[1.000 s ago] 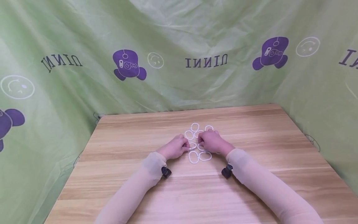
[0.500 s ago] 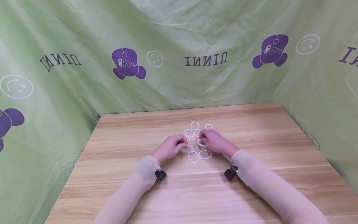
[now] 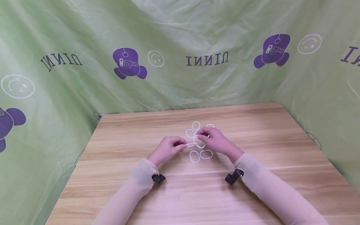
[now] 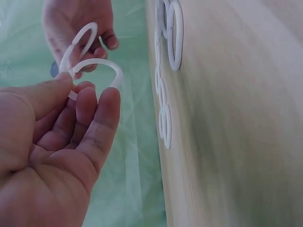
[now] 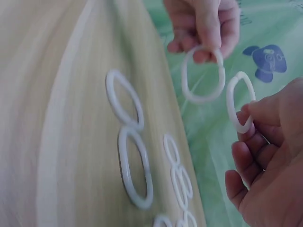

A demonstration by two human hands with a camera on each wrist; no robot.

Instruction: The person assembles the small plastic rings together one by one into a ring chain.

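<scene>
My left hand point(image 3: 168, 149) pinches a white oval ring point(image 5: 202, 99) between thumb and fingertips, lifted off the table. Slightly to the right, my right hand point(image 3: 216, 141) pinches a second white oval ring point(image 5: 230, 101) of the same kind. Both have a small break or seam in the loop. The two held rings are close together; in the left wrist view they overlap, and whether they touch I cannot tell. Nearer me on the table lie two more rings, a left one point(image 3: 190, 157) and a right one point(image 3: 212, 155), end to end.
Beyond the hands lie further white rings, among them a far ring point(image 3: 196, 122) and one point(image 3: 210, 125) partly behind my right hand. The wooden table point(image 3: 126, 131) backs onto a green printed curtain point(image 3: 174, 90).
Both hands have lifted a ring off the table. The left hand drew a little left, then the rings came together between the hands. The two near rings stayed in place.
</scene>
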